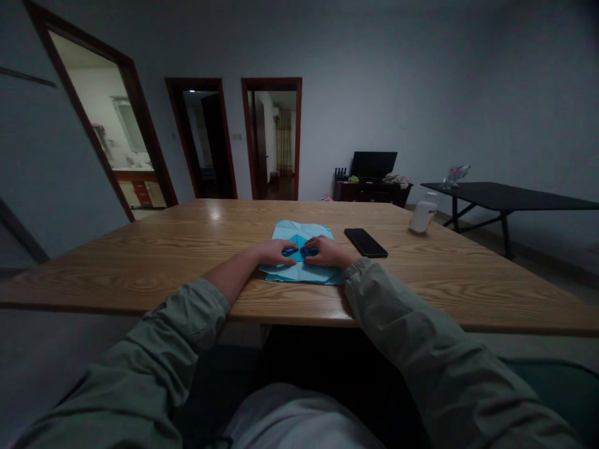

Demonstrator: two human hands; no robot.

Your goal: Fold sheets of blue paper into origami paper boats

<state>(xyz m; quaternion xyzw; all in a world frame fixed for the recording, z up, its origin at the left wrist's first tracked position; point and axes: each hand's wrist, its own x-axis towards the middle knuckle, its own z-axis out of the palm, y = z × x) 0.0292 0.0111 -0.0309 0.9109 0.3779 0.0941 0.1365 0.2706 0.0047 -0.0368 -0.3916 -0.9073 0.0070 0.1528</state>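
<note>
The largest item on record is the wooden table (154, 265), its top running out on every side of the light blue paper (304, 230), which serves as the reference for all places below. A black table (519, 196) stands well apart from that paper, off to its right and beyond the wooden edge. The light blue paper itself lies flat on the wood in front of the person, creased, with uneven layers at its near edge.

The left hand (275, 252) rests over the left part of the light blue paper and the right hand (326, 251) over its right part. Both are curled inward, thumb below and fingers above, with blue showing in the gaps. A bottle (423, 215) stands farther right of the paper; a dark phone (365, 242) lies nearer, just beside its right edge, set at a slant.

The smallest item, a darker blue folded piece (298, 239), sits on the middle of the light blue paper, directly between the two sets of fingertips. Neither hand is evidently nearer. Its visible point faces the paper's far edge. Given the dim, small view, whether either hand pinches the piece or merely presses it cannot be told.
</note>
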